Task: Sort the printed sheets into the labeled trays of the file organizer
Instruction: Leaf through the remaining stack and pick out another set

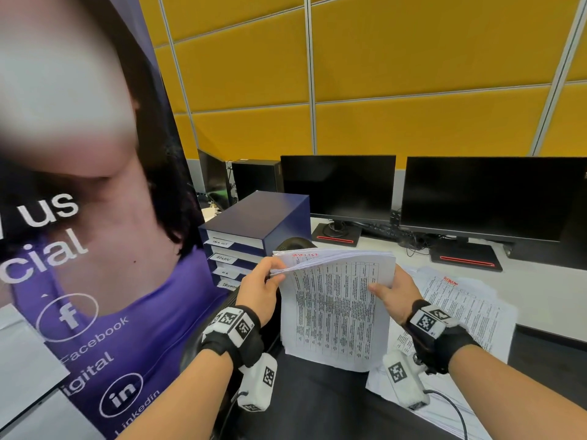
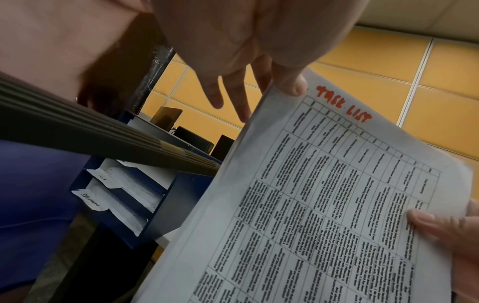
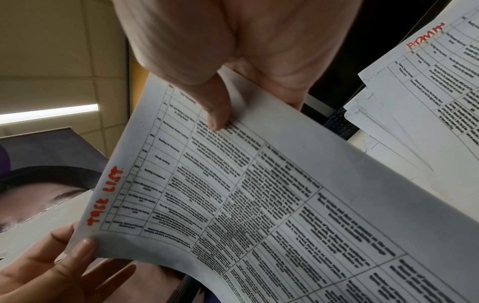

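Note:
I hold a stack of printed sheets (image 1: 336,309) upright in front of me; its front sheet (image 2: 324,194) carries a table and a red handwritten "TASK LIST". My left hand (image 1: 263,287) pinches the top left corner, thumb on the front (image 2: 293,86). My right hand (image 1: 392,293) grips the right edge with the thumb laid on the print (image 3: 216,110). The blue file organizer (image 1: 263,227) stands behind and to the left, with labeled trays (image 1: 227,258) marked ADMIN, HR and more.
More printed sheets (image 1: 460,309), the top one marked ADMIN in red, lie spread on the desk to the right. Two dark monitors (image 1: 489,198) stand at the back. A tall purple banner (image 1: 79,249) fills the left side. A black chair back (image 2: 103,135) sits near the organizer.

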